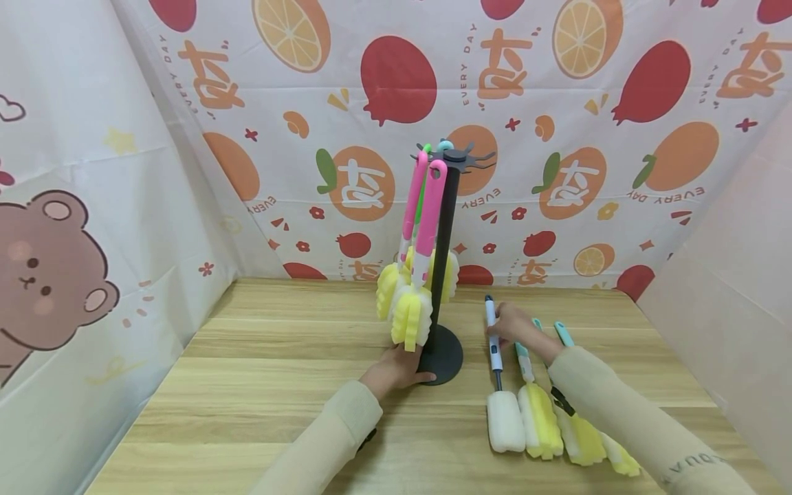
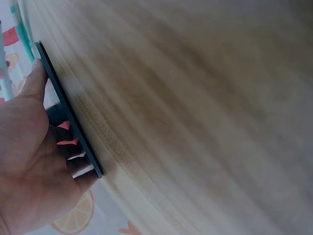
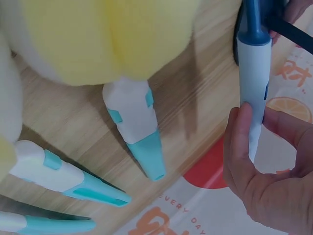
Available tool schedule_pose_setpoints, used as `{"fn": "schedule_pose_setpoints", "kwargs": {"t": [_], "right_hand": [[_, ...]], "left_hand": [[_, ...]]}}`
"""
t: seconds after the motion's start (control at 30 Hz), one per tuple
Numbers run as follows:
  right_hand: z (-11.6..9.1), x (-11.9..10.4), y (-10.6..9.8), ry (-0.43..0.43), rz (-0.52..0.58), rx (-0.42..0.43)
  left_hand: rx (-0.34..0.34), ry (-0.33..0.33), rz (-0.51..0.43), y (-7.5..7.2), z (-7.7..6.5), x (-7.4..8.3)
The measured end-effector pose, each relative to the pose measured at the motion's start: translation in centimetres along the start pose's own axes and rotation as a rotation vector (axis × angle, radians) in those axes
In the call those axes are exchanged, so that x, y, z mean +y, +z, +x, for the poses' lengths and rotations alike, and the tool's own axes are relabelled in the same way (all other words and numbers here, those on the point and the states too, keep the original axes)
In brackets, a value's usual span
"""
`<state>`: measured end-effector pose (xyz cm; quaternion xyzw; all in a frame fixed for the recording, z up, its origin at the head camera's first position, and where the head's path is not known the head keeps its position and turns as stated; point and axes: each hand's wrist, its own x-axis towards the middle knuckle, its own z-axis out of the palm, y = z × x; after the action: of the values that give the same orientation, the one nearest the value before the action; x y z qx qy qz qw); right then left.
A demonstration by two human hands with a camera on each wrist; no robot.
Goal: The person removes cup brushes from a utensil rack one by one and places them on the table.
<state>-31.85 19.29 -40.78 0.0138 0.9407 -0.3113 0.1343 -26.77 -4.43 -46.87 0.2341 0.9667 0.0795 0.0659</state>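
My left hand (image 1: 396, 368) holds the round base (image 1: 447, 357) of a black stand, its thumb in front of the post and its fingers across the disc. From the stand's hooked top (image 1: 460, 159) hang several sponge brushes, including a pink-handled one (image 1: 430, 220) with a yellow and white head. To the right, my right hand (image 1: 516, 324) pinches the pale blue handle (image 3: 253, 73) of a bottle brush between thumb and fingers. That brush has a dark blue neck and a white sponge head (image 1: 506, 421), which points toward me.
Beside the white head lie several teal-handled brushes, among them one with a yellow and white sponge (image 1: 542, 419), partly under my right sleeve. Wooden tabletop (image 1: 247, 385) runs to a fruit-print cloth (image 1: 396, 82) at the back. Another printed cloth (image 1: 56, 165) hangs at the left.
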Motion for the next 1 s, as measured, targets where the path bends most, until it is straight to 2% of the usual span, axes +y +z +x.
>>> {"fn": "schedule_pose_setpoints", "kwargs": {"t": [0.4, 0.63, 1.0], "right_hand": [[0.5, 0.5, 0.9, 0.067, -0.157, -0.019], [1.0, 0.8, 1.6, 0.098, -0.199, -0.072], [1.5, 1.0, 2.0, 0.119, -0.237, -0.09]], "left_hand": [[-0.009, -0.007, -0.009, 0.1, -0.1, 0.0], [-0.003, -0.006, -0.01, 0.1, -0.1, 0.0], [-0.006, -0.014, -0.006, 0.0, -0.3, 0.1]]}}
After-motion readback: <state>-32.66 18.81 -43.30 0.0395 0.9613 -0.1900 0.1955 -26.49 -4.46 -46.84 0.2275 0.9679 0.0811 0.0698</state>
